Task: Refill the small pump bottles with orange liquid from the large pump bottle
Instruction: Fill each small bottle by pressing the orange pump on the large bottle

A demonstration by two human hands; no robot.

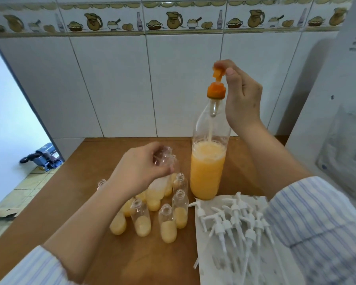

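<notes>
Orange pump head point(217, 73), frame centre, pinched by right hand point(242, 95); left hand point(139, 167) grips a small bottle point(161, 182). Misaligned, liquid could spill on wood.

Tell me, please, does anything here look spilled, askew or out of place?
No spill shows on the table. The left hand holds one small bottle tilted and blurred above the upright ones. The white pumps lie loose on a paper. The right hand pinches the big bottle's pump.
</notes>
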